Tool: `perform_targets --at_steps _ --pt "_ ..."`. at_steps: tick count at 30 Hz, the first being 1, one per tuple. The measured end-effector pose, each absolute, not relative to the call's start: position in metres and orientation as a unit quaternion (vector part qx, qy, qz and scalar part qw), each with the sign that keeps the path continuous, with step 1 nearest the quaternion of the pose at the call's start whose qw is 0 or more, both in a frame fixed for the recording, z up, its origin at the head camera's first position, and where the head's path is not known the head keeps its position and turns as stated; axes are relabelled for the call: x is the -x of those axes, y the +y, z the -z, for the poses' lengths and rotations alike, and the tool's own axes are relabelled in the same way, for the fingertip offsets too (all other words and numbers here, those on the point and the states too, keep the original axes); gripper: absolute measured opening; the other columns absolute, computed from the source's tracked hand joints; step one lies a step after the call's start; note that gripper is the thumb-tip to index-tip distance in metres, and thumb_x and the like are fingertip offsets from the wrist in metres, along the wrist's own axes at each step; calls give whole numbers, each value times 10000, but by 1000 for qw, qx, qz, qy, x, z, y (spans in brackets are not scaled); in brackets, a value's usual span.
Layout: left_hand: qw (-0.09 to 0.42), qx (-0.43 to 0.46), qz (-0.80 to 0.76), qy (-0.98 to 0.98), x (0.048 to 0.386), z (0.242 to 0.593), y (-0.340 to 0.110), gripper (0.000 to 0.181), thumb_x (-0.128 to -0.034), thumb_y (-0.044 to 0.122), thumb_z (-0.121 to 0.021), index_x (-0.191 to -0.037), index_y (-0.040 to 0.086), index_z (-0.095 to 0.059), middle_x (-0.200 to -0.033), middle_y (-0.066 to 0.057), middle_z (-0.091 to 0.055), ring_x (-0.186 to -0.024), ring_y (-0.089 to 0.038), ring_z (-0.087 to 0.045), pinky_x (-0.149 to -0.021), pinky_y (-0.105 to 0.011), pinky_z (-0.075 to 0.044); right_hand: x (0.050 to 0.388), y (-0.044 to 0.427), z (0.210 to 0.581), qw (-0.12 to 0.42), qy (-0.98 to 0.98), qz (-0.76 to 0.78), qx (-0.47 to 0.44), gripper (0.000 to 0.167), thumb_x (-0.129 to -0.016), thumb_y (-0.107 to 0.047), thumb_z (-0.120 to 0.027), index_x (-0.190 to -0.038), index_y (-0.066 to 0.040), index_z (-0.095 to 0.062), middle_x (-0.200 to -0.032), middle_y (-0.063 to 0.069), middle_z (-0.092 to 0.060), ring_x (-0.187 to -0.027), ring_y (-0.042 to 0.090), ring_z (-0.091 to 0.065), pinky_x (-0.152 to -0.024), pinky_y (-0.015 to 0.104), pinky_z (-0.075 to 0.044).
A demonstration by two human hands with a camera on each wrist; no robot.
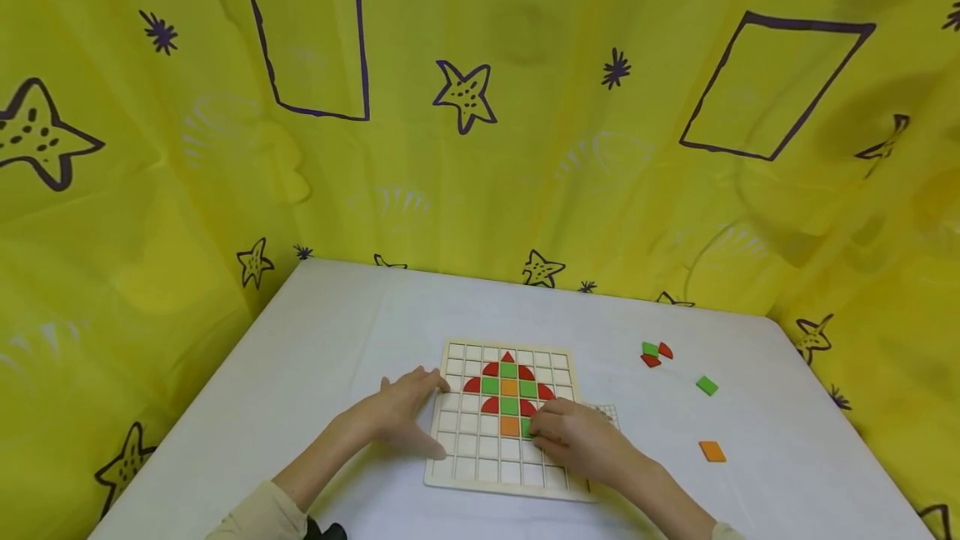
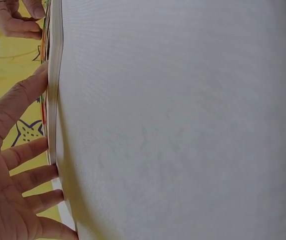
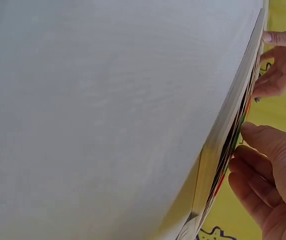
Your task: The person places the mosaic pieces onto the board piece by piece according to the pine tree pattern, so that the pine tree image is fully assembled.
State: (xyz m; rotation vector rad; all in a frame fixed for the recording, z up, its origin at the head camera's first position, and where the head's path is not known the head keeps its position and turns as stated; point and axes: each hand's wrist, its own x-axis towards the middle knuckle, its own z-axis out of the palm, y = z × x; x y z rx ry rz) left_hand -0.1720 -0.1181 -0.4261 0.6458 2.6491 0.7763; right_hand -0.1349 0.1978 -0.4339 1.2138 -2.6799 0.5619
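Note:
A pale wooden grid board lies on the white table, with red curved pieces and green and orange squares forming a tree-like shape under a red triangle. My left hand has its fingers spread, thumb and fingertips at the board's left edge. In the left wrist view the same hand touches the board's side. Curled fingers of my right hand pinch a green square beside the lower orange square. The right wrist view shows that hand low over the board, partly hiding the pieces.
Loose red pieces and a green one lie together right of the board. Nearer are a green square and an orange square. A small printed grid sheet shows partly beside the board. Yellow patterned curtain surrounds the table.

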Motion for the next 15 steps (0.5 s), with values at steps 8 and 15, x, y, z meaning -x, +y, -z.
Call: perform_targets --at_steps 8,15 --pt "145 -236 -266 923 171 426 -118 761 -681 409 -951 -1284 172 -553 -1534 -216 -475 -1469 -441 -355 -1044 -848 -189 128 223 429 94 -913 -176 -355 163 -867 -82 -812 -1011 -135 -755 -1043 -71 -699 -973 135 -665 -836 331 -597" --pt "147 -232 -268 924 169 426 -118 759 -682 405 -949 -1285 172 -552 -1544 -202 -470 -1492 -420 -326 -1057 -837 -189 126 248 427 127 -923 -162 -325 226 -816 -41 -840 -1000 -134 -747 -1007 -80 -700 -921 129 -667 -798 340 -599"
